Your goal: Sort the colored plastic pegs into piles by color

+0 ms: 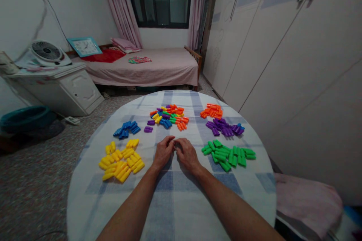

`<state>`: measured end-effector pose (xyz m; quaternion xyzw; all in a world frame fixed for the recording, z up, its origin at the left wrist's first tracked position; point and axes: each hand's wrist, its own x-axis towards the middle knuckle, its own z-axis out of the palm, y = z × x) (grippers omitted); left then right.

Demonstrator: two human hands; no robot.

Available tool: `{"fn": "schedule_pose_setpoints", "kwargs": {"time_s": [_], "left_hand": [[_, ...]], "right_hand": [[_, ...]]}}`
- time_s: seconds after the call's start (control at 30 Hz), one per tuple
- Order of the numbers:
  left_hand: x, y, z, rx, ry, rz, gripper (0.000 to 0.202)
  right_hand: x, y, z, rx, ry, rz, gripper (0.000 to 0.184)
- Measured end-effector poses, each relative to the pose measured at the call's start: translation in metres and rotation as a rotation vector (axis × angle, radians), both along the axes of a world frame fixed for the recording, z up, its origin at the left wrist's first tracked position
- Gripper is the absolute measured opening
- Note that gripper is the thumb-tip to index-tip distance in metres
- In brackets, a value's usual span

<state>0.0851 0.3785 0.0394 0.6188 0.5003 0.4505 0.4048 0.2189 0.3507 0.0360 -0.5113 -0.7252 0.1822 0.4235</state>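
My left hand (164, 151) and my right hand (186, 153) rest together at the middle of the table, fingertips meeting and fingers curled inward. Whatever may be between the fingers is hidden. Just beyond them lies a mixed pile of small tube-shaped plastic pieces (169, 115) in several colours. To the left are blue pieces (124, 130) and, nearer, yellow pieces (121, 162). On the right, orange pieces (212, 111) lie farthest, then purple pieces (223, 127) with some blue at their right end, and green pieces (227, 154) closest to my right hand.
A checked cloth covers the round table (169, 211). Beyond stands a bed (164, 66) below a window. A cabinet with a fan (46, 51) is at the left, near a teal basin (26, 118). Tall wardrobe doors (254, 45) line the right side.
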Motion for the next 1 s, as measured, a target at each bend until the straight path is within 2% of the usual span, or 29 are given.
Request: {"fn": "schedule_pose_setpoints", "kwargs": {"time_s": [0.27,0.5,0.6,0.67,0.77,0.87,1.0], "left_hand": [[-0.001,-0.002,-0.002,0.016,0.041,-0.001,0.035],[0.001,-0.003,0.002,0.018,-0.007,0.007,0.033],[0.001,-0.001,0.001,-0.001,-0.047,0.011,0.033],[0.002,0.0,0.0,-0.027,-0.098,0.004,0.034],[0.003,0.001,0.001,-0.06,-0.159,-0.001,0.035],[0.003,0.001,0.002,-0.08,-0.178,0.004,0.036],[0.003,0.001,0.001,-0.091,-0.184,0.001,0.036]], "right_hand": [[0.0,0.002,0.002,-0.022,0.018,0.001,0.029],[0.002,0.001,0.0,-0.045,0.047,0.013,0.027],[0.004,0.004,0.002,-0.066,0.048,-0.014,0.033],[0.008,0.01,0.01,-0.064,-0.041,-0.08,0.04],[0.013,0.028,0.031,-0.078,-0.267,-0.207,0.052],[0.016,0.055,0.052,-0.166,-0.433,-0.273,0.067],[0.017,0.088,0.06,-0.317,-0.568,-0.286,0.077]]}}
